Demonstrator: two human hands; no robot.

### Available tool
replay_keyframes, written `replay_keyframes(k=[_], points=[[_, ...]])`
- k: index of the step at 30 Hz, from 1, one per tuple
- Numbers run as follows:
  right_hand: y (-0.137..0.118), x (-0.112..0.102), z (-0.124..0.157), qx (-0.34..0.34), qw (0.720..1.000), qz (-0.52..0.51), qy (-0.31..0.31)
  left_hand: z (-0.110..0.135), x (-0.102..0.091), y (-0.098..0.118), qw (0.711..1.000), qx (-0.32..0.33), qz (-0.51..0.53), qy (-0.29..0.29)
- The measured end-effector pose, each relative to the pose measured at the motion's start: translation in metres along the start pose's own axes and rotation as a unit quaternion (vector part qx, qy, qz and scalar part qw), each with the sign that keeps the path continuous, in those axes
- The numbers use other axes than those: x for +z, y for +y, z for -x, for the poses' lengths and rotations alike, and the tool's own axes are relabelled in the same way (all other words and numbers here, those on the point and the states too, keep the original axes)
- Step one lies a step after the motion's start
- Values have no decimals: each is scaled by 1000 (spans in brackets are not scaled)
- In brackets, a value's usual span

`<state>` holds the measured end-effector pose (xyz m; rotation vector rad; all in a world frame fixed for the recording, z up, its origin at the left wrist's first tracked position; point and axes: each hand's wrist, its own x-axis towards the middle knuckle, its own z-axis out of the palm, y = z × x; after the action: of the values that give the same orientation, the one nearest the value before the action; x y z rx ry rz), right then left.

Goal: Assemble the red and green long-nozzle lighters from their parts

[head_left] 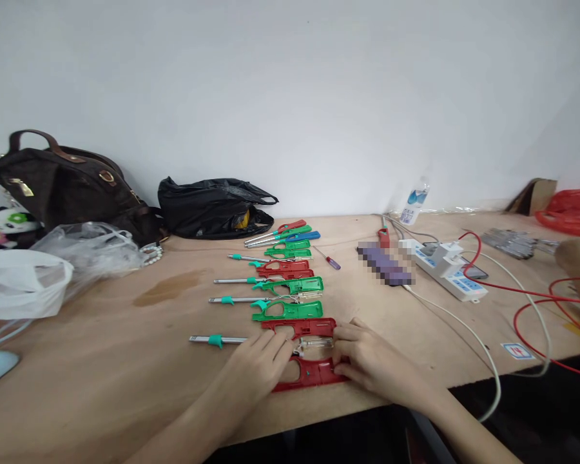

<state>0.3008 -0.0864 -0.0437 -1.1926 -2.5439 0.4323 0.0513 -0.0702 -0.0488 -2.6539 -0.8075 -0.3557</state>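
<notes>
Your left hand (263, 367) and right hand (367, 362) clamp the ends of the red lighter shell (314, 374), fingers together. It lies at the table's (125, 367) near edge, long axis left to right. Beyond it, a steel nozzle tube (207, 339) points left.

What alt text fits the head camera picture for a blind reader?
The left hand and right hand touch a red plastic shell at the near edge of a wooden table. Behind it lies a row of green and red shells with metal tubes. Bags sit left, a white power strip right.
</notes>
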Motion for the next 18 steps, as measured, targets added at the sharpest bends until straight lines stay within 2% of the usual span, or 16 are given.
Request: replay_keyframes(k=[3, 6, 10, 14, 18], points=[[4, 2, -5, 14, 999, -19, 32, 0, -7, -17, 999, -24, 15, -16], [7, 5, -13, 14, 998, 12, 53, -3, -12, -36, 995, -61, 56, -50], [10, 8, -23, -6, 996, 82, 45, -9, -22, -57, 983, -93, 133, -89], [9, 7, -30, -3, 994, 105, 32, -10, -33, -72, 963, -115, 198, -141], [6, 5, -34, -10, 994, 104, 15, 0, -35, -81, 955, -112, 233, -144]])
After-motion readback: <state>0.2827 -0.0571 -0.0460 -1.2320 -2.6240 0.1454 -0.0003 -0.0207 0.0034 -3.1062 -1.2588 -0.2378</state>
